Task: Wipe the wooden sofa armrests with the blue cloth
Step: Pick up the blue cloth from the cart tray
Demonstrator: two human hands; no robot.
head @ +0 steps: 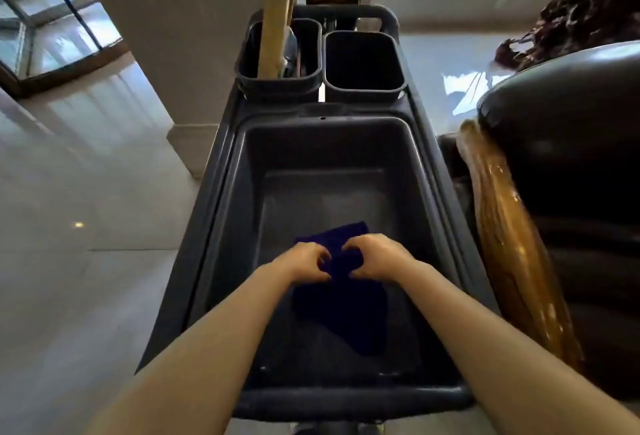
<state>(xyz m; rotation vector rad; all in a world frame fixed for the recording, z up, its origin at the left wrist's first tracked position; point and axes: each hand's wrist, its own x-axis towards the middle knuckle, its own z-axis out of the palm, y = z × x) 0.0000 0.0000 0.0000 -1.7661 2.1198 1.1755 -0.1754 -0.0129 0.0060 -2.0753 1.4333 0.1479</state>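
A dark blue cloth lies inside the large grey tub of a cleaning cart, low in the head view. My left hand and my right hand both pinch the cloth near its upper part, fingers curled into the fabric, hands almost touching. To the right of the cart runs a glossy wooden sofa armrest, with the dark leather sofa behind it.
Two small grey bins stand at the cart's far end: the left bin holds a pale upright handle, the right bin looks hollow. A white pillar is at left, with a glossy tiled floor.
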